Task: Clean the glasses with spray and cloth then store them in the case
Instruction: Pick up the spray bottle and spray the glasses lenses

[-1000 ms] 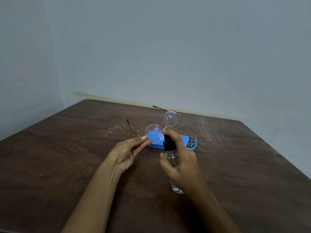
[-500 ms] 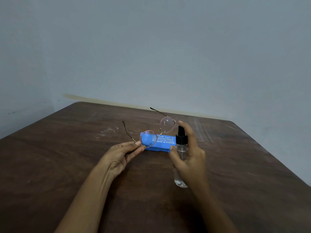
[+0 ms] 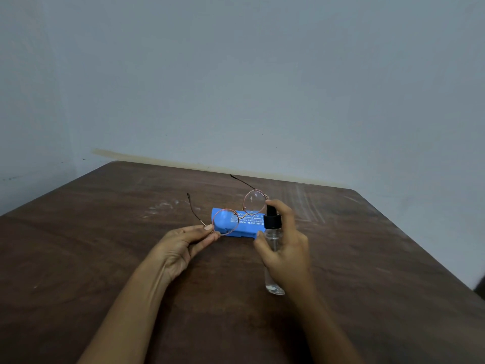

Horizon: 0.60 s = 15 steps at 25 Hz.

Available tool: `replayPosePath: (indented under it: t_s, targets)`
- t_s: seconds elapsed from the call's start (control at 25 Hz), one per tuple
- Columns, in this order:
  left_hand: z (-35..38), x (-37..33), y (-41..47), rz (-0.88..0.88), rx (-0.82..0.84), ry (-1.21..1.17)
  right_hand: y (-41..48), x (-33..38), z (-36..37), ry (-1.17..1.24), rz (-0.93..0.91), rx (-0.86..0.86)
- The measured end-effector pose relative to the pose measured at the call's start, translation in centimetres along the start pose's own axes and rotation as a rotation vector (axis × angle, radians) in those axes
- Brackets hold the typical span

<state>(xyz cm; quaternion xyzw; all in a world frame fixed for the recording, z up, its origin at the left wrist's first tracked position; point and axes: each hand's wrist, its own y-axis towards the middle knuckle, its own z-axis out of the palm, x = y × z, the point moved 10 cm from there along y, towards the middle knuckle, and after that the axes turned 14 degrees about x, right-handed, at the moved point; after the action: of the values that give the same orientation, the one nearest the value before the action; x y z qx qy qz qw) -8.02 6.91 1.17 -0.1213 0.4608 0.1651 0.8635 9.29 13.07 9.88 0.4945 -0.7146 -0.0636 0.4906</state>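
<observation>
Copper-toned wire glasses (image 3: 253, 203) with round lenses hang in the air above the worktop (image 3: 105, 245), temples unfolded and pointing away from the person. The left hand (image 3: 181, 245) pinches them at the outer rim of the nearer lens, thumb and fingers (image 3: 203, 241) closed on the thin metal. Just right of that pinch, the right hand (image 3: 286, 250) is wrapped round a clear spray bottle (image 3: 272, 223) with a black cap, index finger laid on top of the nozzle, close beside the farther lens. The bottle stands nearly upright; whether its base touches the wood I cannot tell. Beyond both sets of fingers, seen partly through the lenses, a blue case (image 3: 246, 228) with white print lies flat. The worktop is dark brown and grained, with whitish scuffs (image 3: 162, 206) past the left fingers and pale streaks (image 3: 301, 203) past the right. A bare, pale blue-grey wall (image 3: 236, 74) rises behind, a tan strip (image 3: 157, 159) along its foot.
</observation>
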Motion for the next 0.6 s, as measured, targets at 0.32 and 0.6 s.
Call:
replayPosePath:
  t_s: [0.32,0.6]
  targets:
    - [0.1,-0.12,-0.18,0.006,0.0,-0.012,-0.01,-0.05,-0.14,-0.017,-0.026,-0.002]
    - [0.05,-0.06,-0.3,0.003,-0.011,-0.02,0.01,-0.37,-0.06,-0.026,0.004,-0.011]
